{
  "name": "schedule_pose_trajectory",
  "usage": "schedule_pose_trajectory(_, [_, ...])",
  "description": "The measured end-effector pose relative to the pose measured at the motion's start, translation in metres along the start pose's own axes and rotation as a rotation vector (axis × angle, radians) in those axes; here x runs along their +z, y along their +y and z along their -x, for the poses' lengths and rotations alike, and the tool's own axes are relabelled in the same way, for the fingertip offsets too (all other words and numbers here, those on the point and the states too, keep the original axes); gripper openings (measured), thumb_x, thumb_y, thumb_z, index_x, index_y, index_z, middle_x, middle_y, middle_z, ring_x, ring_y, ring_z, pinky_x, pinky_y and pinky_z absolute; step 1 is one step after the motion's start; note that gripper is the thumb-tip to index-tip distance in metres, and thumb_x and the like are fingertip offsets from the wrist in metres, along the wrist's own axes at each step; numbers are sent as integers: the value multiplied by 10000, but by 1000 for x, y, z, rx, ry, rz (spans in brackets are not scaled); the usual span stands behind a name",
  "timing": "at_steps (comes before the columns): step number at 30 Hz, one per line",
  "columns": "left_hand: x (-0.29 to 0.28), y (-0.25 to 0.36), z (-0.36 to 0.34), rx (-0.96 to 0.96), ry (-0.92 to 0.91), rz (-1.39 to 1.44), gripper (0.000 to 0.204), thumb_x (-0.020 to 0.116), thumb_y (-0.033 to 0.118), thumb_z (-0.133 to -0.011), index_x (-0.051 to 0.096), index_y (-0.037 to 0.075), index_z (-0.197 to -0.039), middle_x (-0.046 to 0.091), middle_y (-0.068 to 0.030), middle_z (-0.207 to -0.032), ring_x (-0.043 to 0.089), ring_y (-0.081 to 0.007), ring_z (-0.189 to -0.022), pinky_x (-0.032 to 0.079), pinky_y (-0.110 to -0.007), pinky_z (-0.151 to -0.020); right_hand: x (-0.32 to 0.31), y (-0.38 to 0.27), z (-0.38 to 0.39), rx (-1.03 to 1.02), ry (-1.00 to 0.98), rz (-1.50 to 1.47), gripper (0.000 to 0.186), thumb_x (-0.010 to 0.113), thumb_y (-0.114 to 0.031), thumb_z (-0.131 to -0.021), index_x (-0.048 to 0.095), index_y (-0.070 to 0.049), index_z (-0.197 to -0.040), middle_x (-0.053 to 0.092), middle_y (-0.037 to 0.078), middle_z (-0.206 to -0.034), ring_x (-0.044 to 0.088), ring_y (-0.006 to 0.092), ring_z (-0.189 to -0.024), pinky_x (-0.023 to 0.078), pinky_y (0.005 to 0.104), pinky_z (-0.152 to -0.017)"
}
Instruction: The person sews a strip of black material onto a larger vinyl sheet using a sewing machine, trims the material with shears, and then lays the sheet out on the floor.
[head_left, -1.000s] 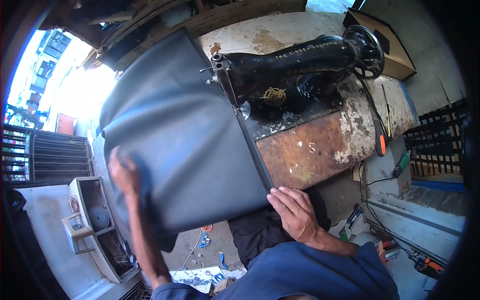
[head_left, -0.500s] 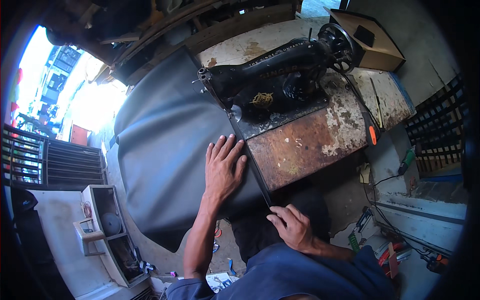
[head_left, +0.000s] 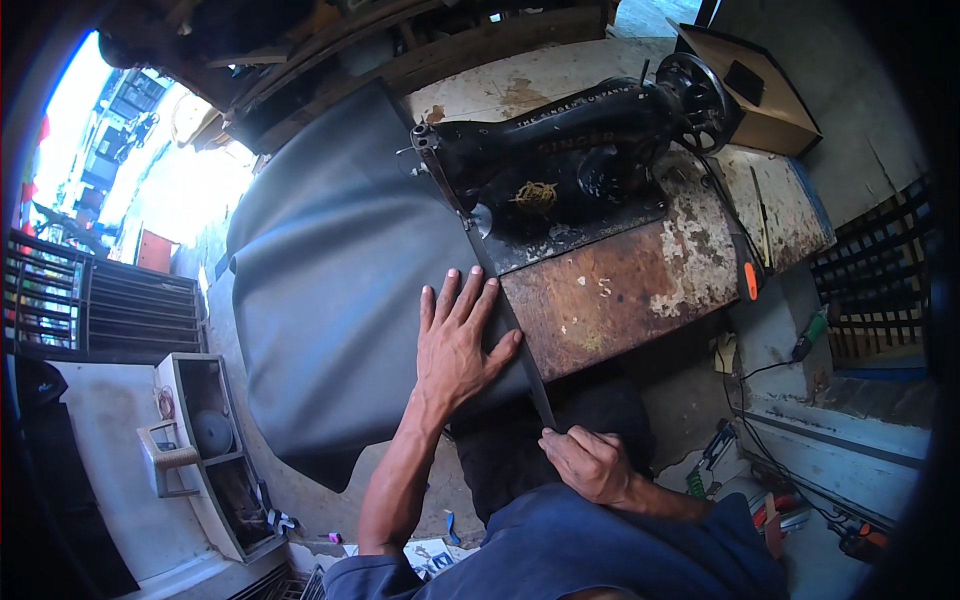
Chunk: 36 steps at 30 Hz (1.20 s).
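A large sheet of dark grey leather-like material [head_left: 330, 270] covers the left end of the table and hangs over its edges. Its right edge, with a narrow dark strip [head_left: 541, 400] along it, runs under the needle end of a black sewing machine [head_left: 550, 170]. My left hand [head_left: 460, 340] lies flat on the sheet near this edge, fingers spread and thumb reaching over the strip. At the near end of the strip, my right hand [head_left: 590, 465] pinches it between thumb and curled fingers. The needle tip is too small to make out.
The worn wooden tabletop [head_left: 610, 300] extends right of the sheet. On it lie an orange-tipped tool [head_left: 750, 280] and an open cardboard box [head_left: 770, 90] behind the handwheel. A white cabinet [head_left: 215, 440] stands at left; cables and tools lie on the floor at right.
My left thumb has spread away from the fingers, out over the strip. My right hand has turned, its fingers curled tighter, with more of the strip showing. The whole view has shifted slightly.
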<state>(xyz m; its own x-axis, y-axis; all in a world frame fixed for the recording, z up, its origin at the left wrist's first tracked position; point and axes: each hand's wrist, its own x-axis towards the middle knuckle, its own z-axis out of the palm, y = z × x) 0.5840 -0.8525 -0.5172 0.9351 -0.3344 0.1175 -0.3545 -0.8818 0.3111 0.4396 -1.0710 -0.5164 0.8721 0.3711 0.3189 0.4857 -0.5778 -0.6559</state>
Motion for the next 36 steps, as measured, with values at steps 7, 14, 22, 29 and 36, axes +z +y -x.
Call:
schedule_pose_trajectory(7, [-7,17,28,-39,-120,10,906,695,557,-842,417,120,-1586,355,-138,-1664,229,-374,-1572,84,-625,-1264,-31,19,-48,37,-260,-64,158,798,-230,-885,769,-76,-908,681,79,-738,694,255,-629,568,361,-580])
schedule_pose_trajectory(14, [-10,28,22,-3,-115,66,898,693,554,-839,427,121,-1579,356,-144,-1660,236,-372,-1569,79,-639,-1260,-2,163,-299,-73,97,355,376,671,-391,-952,744,-71,-1135,740,189,-1077,690,418,-1047,530,476,-940])
schedule_pose_trajectory(22, [-15,20,23,-19,-149,89,890,698,563,-839,446,115,-1565,356,-124,-1660,232,-360,-1570,106,-646,-1254,95,212,-402,-470,108,203,346,647,-439,-925,678,-164,-1131,672,42,-1120,623,238,-1046,442,411,-895])
schedule_pose_trajectory(29, [-15,13,20,-18,-190,114,874,690,585,-839,473,113,-1541,377,-117,-1643,276,-379,-1545,121,-678,-1235,113,166,-422,-39,62,290,263,653,-366,-944,645,-120,-1036,716,28,-932,649,256,-969,376,459,-889])
schedule_pose_trajectory(36, [-15,7,12,-6,-215,113,871,672,622,-849,484,115,-1532,393,-129,-1628,291,-388,-1533,124,-694,-1221,132,163,-452,19,-1,512,200,595,-267,-977,630,-90,-1063,653,118,-1106,623,298,-1049,394,522,-880])
